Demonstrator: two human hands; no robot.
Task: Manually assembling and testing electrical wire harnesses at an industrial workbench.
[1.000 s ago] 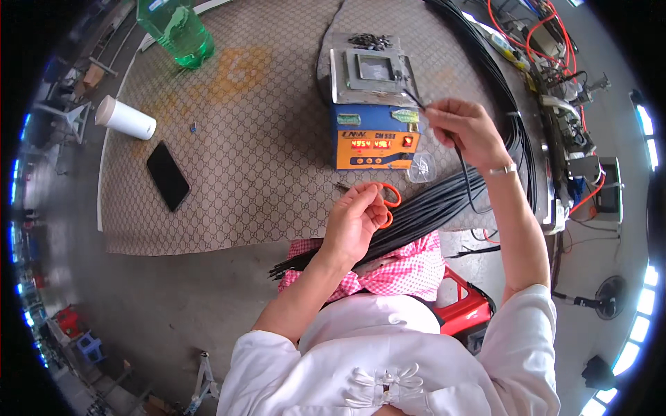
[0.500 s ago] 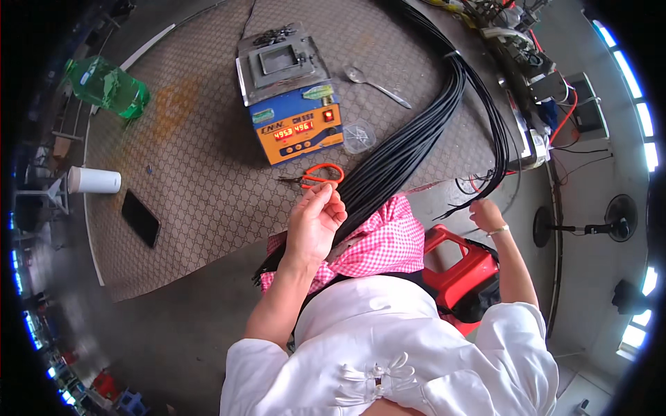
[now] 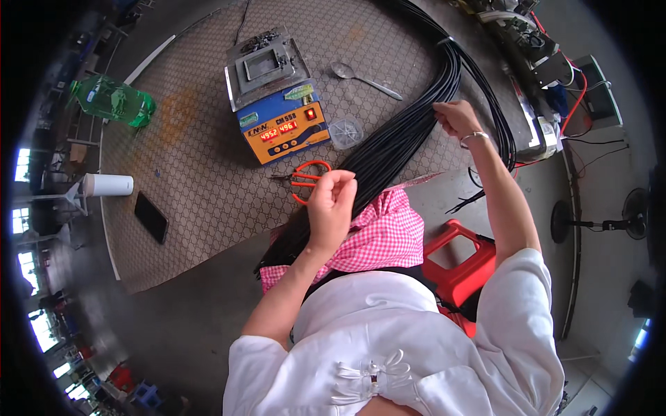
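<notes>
Head view: seated person at a patterned table [image 3: 208, 187], working a thick bundle of black cables [image 3: 402, 135].
Cables: bundle runs from 1 o'clock at the table's far edge down to about 7 o'clock, crossing the near edge onto a pink checked cloth [image 3: 378, 236] on the lap; ends fan out near the cloth.
Left hand [image 3: 331, 208]: fingers curled together over the lower part of the bundle, at centre. Looks like a pinch on one strand, but I cannot tell which strand or whether it really grips.
Right hand [image 3: 456, 116]: at 2 o'clock, fingertips closed on the upper stretch of the bundle, apparently picking out a single cable; wrist wears a bracelet.
Scissors [image 3: 305, 180]: orange handles, lying on the table just left of the left hand, not held.
Heater unit [image 3: 277, 104]: blue and orange box with lit red readouts at 11 o'clock, metal plate on top.
Nearby: spoon [image 3: 364, 78] at 12, small clear round dish [image 3: 345, 132] beside the box, green bottle [image 3: 111, 102] and white cup [image 3: 107, 184] at 9–10, dark phone [image 3: 150, 216] at 9.
Step, my read: separating one cable from the bundle, both hands on it.
Next move calls for: pulling that strand clear along its length without dragging its neighbours.
</notes>
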